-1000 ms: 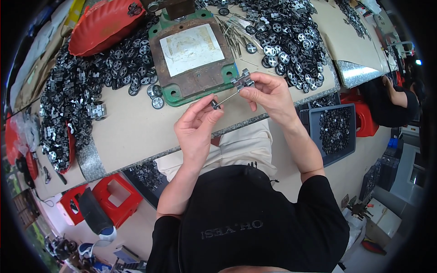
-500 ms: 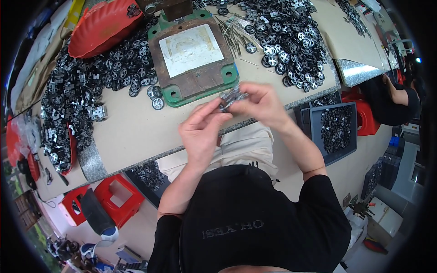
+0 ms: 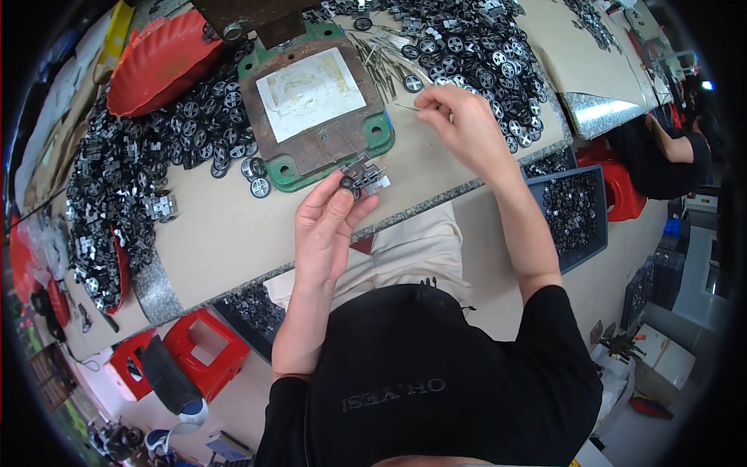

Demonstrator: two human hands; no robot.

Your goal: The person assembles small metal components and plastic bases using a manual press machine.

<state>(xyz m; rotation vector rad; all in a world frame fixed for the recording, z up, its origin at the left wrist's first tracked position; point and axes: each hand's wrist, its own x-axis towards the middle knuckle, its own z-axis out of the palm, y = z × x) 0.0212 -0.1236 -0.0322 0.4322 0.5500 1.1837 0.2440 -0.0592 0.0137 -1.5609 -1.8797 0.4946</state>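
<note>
My left hand [image 3: 327,222] pinches a small black-and-silver toy car chassis [image 3: 367,173] between thumb and fingers, just off the near edge of the green press base. A black wheel shows at the thumb tip. Over the table to the right of the press, my right hand [image 3: 467,128] has its thumb and forefinger closed around the right end of a thin metal rod [image 3: 405,107]. The rod's left part sticks out from the fingertips, low by the tabletop.
The green-and-brown press base [image 3: 323,140] bears a white sheet. Piles of black wheels [image 3: 482,66] and chassis parts [image 3: 124,167] flank it. More rods [image 3: 379,70] lie behind. A red scalloped dish [image 3: 163,62] sits far left; a grey bin [image 3: 572,210] of parts stands right, below the table edge.
My right hand has left the chassis and moved right and away from me to the rod. My left hand keeps the chassis, now slightly lower and further left. The view has shifted a little.
</note>
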